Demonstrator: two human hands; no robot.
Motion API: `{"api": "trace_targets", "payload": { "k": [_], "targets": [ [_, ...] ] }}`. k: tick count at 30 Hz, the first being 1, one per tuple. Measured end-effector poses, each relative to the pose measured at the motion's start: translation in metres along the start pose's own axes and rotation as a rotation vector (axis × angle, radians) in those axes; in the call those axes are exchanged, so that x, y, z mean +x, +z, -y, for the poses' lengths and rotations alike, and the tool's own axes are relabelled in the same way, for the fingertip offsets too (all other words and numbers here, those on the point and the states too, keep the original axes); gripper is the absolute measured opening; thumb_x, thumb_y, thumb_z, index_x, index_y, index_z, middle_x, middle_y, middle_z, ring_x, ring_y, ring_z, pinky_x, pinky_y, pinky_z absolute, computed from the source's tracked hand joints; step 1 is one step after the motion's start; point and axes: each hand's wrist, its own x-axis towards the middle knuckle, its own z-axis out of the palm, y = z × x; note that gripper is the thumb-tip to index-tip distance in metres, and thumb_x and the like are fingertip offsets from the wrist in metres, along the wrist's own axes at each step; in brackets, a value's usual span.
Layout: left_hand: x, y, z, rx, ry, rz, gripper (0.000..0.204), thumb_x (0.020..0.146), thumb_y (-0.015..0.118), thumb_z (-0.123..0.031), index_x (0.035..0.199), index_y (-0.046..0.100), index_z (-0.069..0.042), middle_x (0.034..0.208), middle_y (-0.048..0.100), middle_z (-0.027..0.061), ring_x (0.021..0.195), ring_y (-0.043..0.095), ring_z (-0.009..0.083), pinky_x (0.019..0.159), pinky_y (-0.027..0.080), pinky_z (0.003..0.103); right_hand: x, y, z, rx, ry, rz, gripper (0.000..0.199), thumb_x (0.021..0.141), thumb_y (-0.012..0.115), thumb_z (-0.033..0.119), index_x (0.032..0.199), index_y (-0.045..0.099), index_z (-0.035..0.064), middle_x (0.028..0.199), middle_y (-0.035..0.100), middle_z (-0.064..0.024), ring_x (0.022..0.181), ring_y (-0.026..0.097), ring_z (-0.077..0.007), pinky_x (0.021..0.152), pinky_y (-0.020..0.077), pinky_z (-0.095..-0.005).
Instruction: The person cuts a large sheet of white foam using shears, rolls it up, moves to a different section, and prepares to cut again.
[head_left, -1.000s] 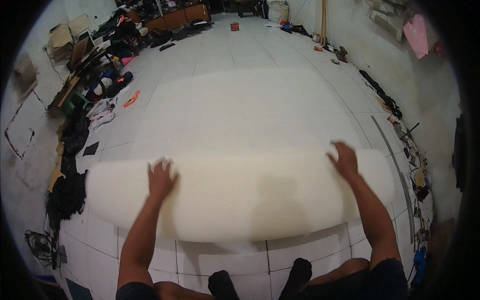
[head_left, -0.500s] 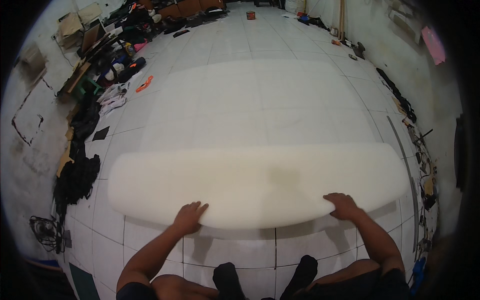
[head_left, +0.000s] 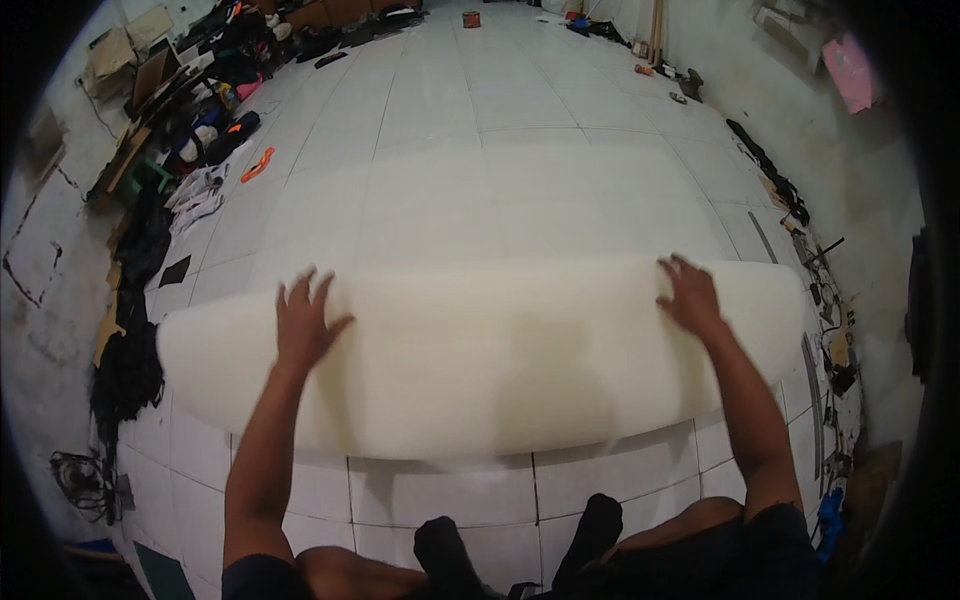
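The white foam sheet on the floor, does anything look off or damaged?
Nothing stands out. The long white foam sheet lies flat on the white tiled floor, unmarked as far as shown, with the left hand and right hand spread on it.

We cannot see the floor tiles (head_left: 440, 500) under the white foam sheet (head_left: 500, 360), nor our palms pressed flat on it. Our legs and dark socks (head_left: 445, 545) are cut off by the near edge. The clutter (head_left: 190, 120) along the far left wall and the tools (head_left: 800, 220) along the right wall are too small and bent to name.
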Motion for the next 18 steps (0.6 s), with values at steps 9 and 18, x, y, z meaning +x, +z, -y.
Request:
{"api": "trace_targets", "payload": {
  "k": [9,18],
  "targets": [
    [-0.181,0.009,-0.062,-0.085,0.168,0.575,0.098,0.071,0.082,-0.045,0.149,0.034,-0.01,0.148,0.034,0.0263,0.137,0.036,0.0416,0.113,0.024,0.058,-0.158,0.035,0.084,0.099,-0.214,0.403,0.098,0.067,0.084,0.045,0.148,0.038,0.013,0.154,0.031,-0.0204,0.144,0.028,-0.0376,0.108,0.0273,-0.0614],
    [-0.089,-0.013,-0.013,-0.415,0.056,0.732,0.063,0.07,0.069,-0.008,0.132,0.057,-0.009,0.124,0.064,0.0162,0.114,0.06,0.0344,0.099,0.047,0.042,-0.073,-0.001,0.035,0.318,-0.121,0.576,0.061,0.069,0.076,0.017,0.128,0.06,0.013,0.119,0.064,-0.0134,0.111,0.059,-0.0332,0.097,0.045,-0.0438]
  ]
}}
